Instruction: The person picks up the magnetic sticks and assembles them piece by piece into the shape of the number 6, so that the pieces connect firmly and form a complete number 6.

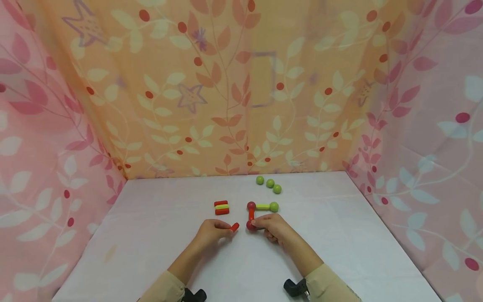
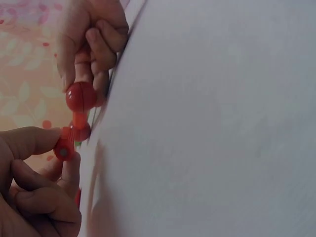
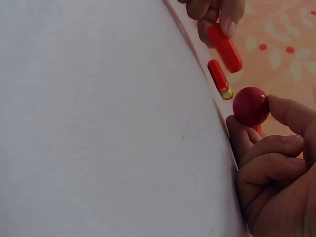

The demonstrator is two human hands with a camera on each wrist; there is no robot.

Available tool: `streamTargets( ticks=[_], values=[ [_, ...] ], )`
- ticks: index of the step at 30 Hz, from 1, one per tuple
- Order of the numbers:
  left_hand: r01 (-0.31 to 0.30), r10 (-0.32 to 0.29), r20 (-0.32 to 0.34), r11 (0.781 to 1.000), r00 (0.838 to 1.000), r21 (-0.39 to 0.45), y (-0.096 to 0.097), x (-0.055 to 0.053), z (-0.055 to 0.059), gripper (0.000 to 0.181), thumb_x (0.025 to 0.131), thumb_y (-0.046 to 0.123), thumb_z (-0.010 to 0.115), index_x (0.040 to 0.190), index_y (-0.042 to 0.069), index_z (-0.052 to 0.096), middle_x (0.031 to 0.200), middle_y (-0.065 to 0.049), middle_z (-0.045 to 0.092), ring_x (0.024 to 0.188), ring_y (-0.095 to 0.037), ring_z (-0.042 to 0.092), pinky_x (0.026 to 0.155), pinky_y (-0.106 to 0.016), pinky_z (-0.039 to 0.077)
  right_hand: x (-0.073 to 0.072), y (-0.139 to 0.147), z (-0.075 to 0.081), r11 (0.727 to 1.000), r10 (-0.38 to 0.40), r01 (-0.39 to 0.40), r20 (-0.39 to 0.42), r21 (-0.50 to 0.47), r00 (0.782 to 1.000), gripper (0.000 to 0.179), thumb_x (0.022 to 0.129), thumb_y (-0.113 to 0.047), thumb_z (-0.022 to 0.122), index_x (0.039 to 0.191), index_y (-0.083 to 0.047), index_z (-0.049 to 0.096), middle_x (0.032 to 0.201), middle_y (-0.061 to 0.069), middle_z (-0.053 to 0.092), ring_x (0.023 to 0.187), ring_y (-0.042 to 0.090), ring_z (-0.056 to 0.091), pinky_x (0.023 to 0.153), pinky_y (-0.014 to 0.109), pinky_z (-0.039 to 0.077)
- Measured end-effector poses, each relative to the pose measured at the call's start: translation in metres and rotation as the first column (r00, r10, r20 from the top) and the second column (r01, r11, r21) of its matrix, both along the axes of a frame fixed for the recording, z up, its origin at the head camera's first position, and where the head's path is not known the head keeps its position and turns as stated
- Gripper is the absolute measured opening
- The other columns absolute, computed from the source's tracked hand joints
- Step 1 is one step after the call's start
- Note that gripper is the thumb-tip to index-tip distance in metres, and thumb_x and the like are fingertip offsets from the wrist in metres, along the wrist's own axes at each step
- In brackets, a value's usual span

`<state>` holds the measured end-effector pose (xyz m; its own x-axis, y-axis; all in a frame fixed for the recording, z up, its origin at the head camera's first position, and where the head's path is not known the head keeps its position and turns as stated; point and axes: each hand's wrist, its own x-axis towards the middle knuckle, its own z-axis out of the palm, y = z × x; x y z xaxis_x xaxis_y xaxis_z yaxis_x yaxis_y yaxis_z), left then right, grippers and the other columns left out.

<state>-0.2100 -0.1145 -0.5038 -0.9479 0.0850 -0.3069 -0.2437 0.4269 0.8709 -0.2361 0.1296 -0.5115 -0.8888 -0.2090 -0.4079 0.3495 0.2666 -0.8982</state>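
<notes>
- The left hand (image 1: pixel 212 230) pinches a loose red rod (image 1: pixel 235 227) between thumb and fingertips, tilted, just left of the near ball (image 3: pixel 250 106) and apart from it.
- The right hand (image 1: pixel 277 228) grips that ball, which caps the near end of an L-shaped frame: a joined red rod (image 1: pixel 251 215), a far red ball (image 1: pixel 251 205), then a yellow rod (image 1: pixel 262 206) running right to a green ball (image 1: pixel 274 206).
- If the loose rod meets the ball off-centre, I'd expect it to slip or twist; a hard push could swing the frame or break a joint.
- A nudge might set the three spare balls (image 1: pixel 270 183) rolling, far right.
- The balls look like smooth, glossy plastic, the near one seamed; the rods are stubby, and the loose one has a greyish dot in its end, perhaps metal.
- Left of the frame, three spare rods (image 1: pixel 222 207) lie side by side on white cloth (image 1: pixel 324 235).
</notes>
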Motion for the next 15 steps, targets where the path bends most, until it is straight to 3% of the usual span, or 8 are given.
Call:
streamTargets(
  ticks=[15],
  values=[
    [-0.074, 0.072, 0.046, 0.996, 0.996, 0.057, 0.017, 0.017, -0.001, 0.028, 0.071, 0.038, 0.076, 0.088, 0.016, 0.070, 0.088, -0.001, 0.064, 0.091, -0.023, 0.047, 0.069, -0.035, 0.039, -0.008, -0.005, 0.000, 0.999, -0.003, 0.002, -0.004, -0.035, 1.000, 0.036, 0.072, -0.042, 0.074, 0.095, -0.014, 0.071, 0.086, 0.006, 0.064, 0.041, 0.011, 0.030, 0.037, 0.024, 0.022]
  ],
)
